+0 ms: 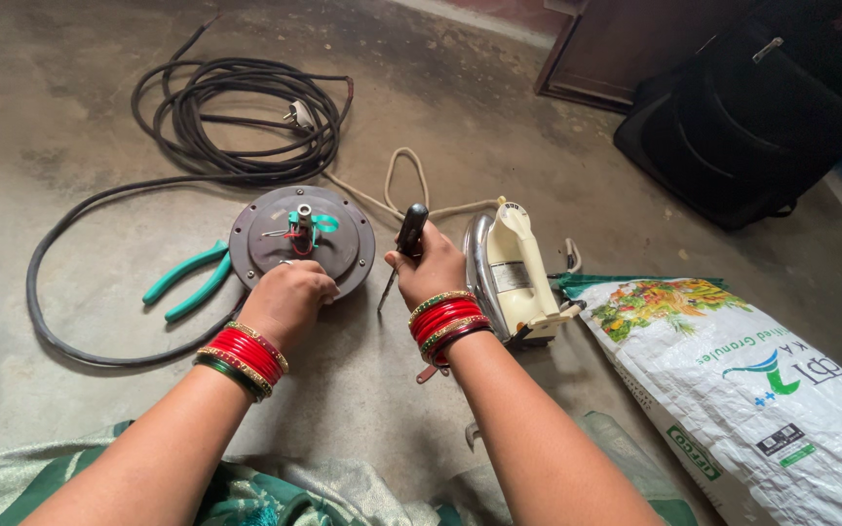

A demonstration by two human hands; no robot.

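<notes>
Grey round motor housing (302, 241) on concrete floor (70, 117); left hand (287, 297) curled over its near edge. Right hand (428, 265) fisted around black-handled screwdriver (403, 249), tip down, beside cream clothes iron (514, 275). Green pliers (187, 281) left.

One screwdriver (403, 248), one round motor (302, 244), one pliers (187, 281), one iron (514, 278), one sack (752, 390), seemingly one coiled cable (236, 122).

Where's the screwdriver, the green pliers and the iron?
Screwdriver (410, 230): head view, black handle.
Green pliers (187, 281): head view, the handles.
Iron (513, 278): head view, cream body.
</notes>
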